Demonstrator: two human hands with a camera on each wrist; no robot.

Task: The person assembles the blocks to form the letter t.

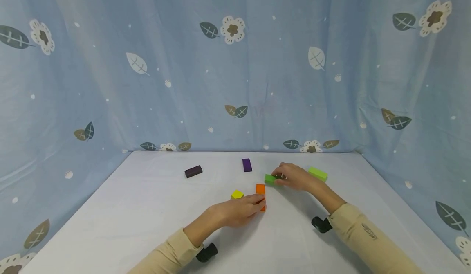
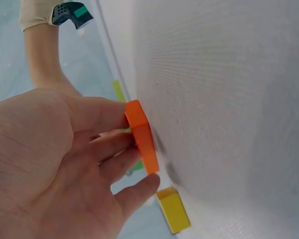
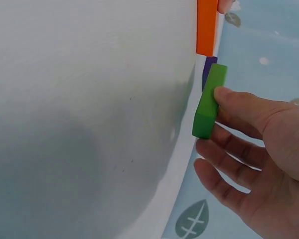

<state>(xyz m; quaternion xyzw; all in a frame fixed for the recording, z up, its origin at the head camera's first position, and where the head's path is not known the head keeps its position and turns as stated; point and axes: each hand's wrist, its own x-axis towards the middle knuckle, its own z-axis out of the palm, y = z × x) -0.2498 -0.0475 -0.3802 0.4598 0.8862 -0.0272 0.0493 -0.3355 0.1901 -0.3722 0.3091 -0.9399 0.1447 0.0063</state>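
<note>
- Curtain (image 1: 272, 77): pale blue with a leaf-and-flower print; hangs along the far, left and right sides.
- Counter (image 1: 121, 212): white-covered, spread in front of the curtain; six blocks lie on it or just above it.
- Right sleeve (image 1: 384, 249) and left sleeve (image 1: 167, 253): both beige, reaching in from the near side.
- Left grip (image 1: 235, 213): bare hand, palm turned inward, pinching the orange block between thumb and fingers.
- Right grip (image 1: 292, 176): bare hand, farther back and to the right, pinching the green block between thumb and fingers.
- Wrist devices (image 1: 321, 224): black, one beside each cuff.
- Orange block (image 1: 260, 189): near the middle of the counter, long side running near to far, partly covered by fingers. Contact with the counter cannot be confirmed.
- Green block (image 1: 270, 179): just beyond the orange block and to its right; right end covered. Contact with the counter likewise cannot be confirmed.
- Light green block (image 1: 318, 174): lying right of the right grip.
- Dark brown block (image 1: 193, 171): far left of the group, set at a slant, well apart from both hands.
- Purple block (image 1: 247, 165): farthest back, left of the green block.
- Yellow block (image 1: 237, 194): just left of the orange block, partly hidden behind the left grip.
</note>
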